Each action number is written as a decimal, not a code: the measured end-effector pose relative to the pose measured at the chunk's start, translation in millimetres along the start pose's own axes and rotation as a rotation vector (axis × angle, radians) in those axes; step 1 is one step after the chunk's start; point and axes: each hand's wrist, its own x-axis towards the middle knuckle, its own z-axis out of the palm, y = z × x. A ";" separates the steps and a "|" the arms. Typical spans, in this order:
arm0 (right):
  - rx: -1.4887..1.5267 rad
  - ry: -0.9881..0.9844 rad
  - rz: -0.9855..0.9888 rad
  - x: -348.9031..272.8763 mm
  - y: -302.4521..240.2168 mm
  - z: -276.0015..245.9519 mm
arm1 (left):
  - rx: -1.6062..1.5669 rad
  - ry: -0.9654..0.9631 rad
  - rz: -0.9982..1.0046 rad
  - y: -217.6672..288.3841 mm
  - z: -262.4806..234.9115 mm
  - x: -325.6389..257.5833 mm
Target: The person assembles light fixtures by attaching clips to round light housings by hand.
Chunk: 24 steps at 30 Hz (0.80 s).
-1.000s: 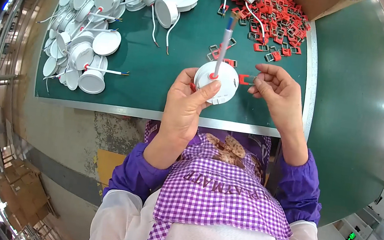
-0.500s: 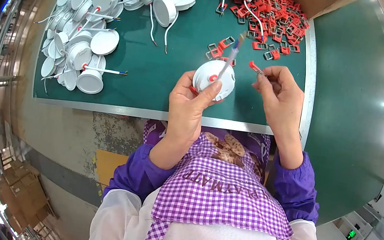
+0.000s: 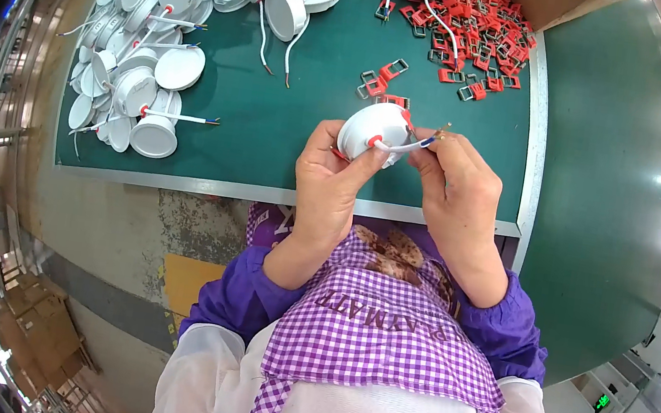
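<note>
My left hand point(image 3: 329, 181) is closed around a round white downlight point(image 3: 359, 133), held above the near edge of the green table. A white cable point(image 3: 396, 147) with bare-ended wires comes out of a red grommet on the light and points right. At the light's left edge, beside my fingers, a bit of red point(image 3: 339, 154) shows. My right hand point(image 3: 461, 193) pinches a red spring clip point(image 3: 408, 119) against the light's right rim; fingers and cable partly hide the clip.
White downlights with cables point(image 3: 154, 135) are heaped along the table's left and far side. Red metal-sprung clips point(image 3: 485, 38) form a pile at the far right, with several loose clips point(image 3: 375, 85) just beyond my hands. A cardboard box point(image 3: 549, 2) stands behind the pile.
My right hand has moved left, bringing the red clip from clear of the downlight to its right rim. The light has tilted in my left hand, and its cable now leans right.
</note>
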 end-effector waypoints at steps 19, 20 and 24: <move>-0.013 0.012 0.052 -7.6 -1.1 4.6 | 0.227 -0.114 0.179 -3.5 -2.2 0.6; 0.012 0.020 0.083 -8.3 -0.3 5.9 | 0.277 -0.123 0.201 -2.7 -2.3 1.5; -0.029 0.093 0.005 -10.8 4.5 9.0 | 0.345 -0.138 0.132 2.2 -1.7 5.4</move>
